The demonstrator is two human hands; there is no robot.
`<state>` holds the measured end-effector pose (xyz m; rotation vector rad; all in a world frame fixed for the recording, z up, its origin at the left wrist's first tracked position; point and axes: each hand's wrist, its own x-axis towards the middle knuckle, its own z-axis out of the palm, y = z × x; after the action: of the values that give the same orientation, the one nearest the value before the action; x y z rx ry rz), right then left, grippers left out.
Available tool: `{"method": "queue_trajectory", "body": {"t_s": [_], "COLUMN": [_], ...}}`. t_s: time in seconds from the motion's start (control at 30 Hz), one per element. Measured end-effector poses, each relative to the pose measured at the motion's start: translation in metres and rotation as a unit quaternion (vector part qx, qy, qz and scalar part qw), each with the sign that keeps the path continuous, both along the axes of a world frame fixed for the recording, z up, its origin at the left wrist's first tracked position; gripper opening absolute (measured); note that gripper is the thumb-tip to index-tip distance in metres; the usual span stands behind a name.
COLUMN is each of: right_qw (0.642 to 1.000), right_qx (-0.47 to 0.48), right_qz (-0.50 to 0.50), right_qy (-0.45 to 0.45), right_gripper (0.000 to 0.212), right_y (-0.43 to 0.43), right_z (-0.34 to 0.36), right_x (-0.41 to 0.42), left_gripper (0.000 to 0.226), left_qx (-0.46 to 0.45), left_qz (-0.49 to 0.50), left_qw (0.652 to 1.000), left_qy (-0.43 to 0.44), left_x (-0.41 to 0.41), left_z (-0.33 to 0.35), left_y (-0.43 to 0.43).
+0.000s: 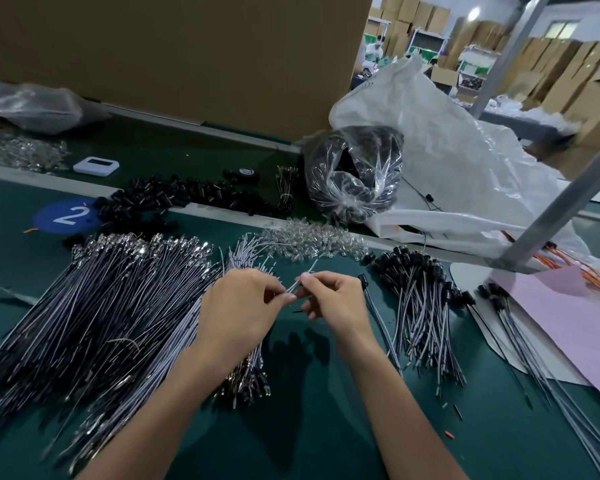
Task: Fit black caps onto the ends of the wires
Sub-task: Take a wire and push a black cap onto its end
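The left hand [243, 303] and the right hand [338, 301] meet over the green table [309, 438]. Each pinches the same thin grey wire [293, 285] between thumb and forefinger, with the other fingers loosely curled. The wire's long axis slants from 7 o'clock to 1 o'clock. Its lower stretch runs into the left pinch, and its free end pokes out past the right fingertips toward 1 o'clock.

A small black piece [297, 310] (most likely a cap, though too small to be sure) shows just below the wire, at 6 o'clock from the pinch. It sits beside the right hand's lower fingers, and whether they hold it cannot be told. If it is a cap, the right hand is the nearer one, and the cap would have to line up with that slant to slide on.

The loose black caps [174, 199] lie well apart at 11 o'clock, nearer the left hand. Uncapped wires [101, 306] fan out at 9 o'clock, and capped wires [420, 299] lie at 3 o'clock.
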<state>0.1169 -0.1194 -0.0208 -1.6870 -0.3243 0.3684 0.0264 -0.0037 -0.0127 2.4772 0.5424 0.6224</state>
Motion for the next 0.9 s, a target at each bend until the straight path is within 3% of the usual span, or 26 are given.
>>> {"method": "queue_trajectory", "body": {"t_s": [0.1,0.23,0.47,0.53,0.7,0.8,0.9], "right_qw": [0.998,0.999,0.994,0.995,0.989,0.985,0.985], "right_qx": [0.037,0.037,0.098,0.098,0.109,0.07,0.069], "right_qz": [0.003,-0.016,-0.045,-0.024,0.05,0.066,0.053], "right_qy": [0.047,0.03,0.033,0.003,-0.085,-0.14,-0.147], "right_gripper": [0.016,0.018,0.016,0.016,0.015,0.013,0.015], "right_y": [0.004,0.003,-0.008,-0.012,-0.014,-0.014,-0.015], "right_z": [0.0,-0.001,0.001,0.002,0.003,0.002,0.001], "right_x": [-0.001,0.0,0.009,0.009,-0.001,-0.004,-0.003], "left_gripper": [0.013,0.015,0.014,0.028,0.029,0.011,0.018], "left_qx": [-0.052,-0.072,-0.013,-0.003,-0.184,-0.194,-0.237], "left_qz": [-0.011,0.008,0.065,0.06,-0.026,-0.03,-0.022], "left_qw": [0.999,0.997,0.998,0.997,0.975,0.969,0.96], "left_qy": [-0.008,-0.026,-0.004,-0.039,-0.123,-0.149,-0.146], "left_x": [0.0,-0.001,-0.003,-0.001,0.011,0.021,0.026], "left_z": [-0.001,-0.003,-0.006,-0.004,0.018,0.025,0.025], "left_y": [0.005,0.012,0.015,0.014,0.006,0.004,0.003]}}
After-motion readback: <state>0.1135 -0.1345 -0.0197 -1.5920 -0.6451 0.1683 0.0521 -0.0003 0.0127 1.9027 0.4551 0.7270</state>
